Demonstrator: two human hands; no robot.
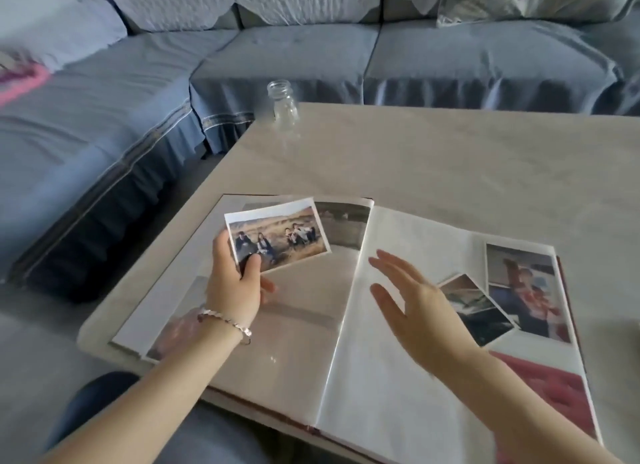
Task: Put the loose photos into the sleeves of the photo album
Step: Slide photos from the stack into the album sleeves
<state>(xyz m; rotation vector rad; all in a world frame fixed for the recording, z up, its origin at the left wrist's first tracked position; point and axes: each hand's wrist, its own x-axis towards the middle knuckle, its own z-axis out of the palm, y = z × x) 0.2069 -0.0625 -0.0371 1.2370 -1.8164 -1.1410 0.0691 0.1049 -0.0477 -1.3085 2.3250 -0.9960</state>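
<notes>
**Glossy print held in the left hand, sleeve not yet opened**

My left hand [235, 283] pinches the landscape photo [277, 235] by its near corner, thumb on top and fingers curled beneath. The print juts out past the knuckles, tilted, above the left page. My right hand [415, 297] is flat with fingers spread and holds nothing. It hovers to the right of the left hand, just across the spine of the album [381, 377].

I judge the step in hand to be seating this print. To do it well, I'd use the free hand to lift the film, square the print to the page, and slide a long edge in first. I cannot make out where the sleeve opens.

Just right of the right hand, a tilted photo [478, 311] lies with its corner against an upright photo [526, 290].
</notes>
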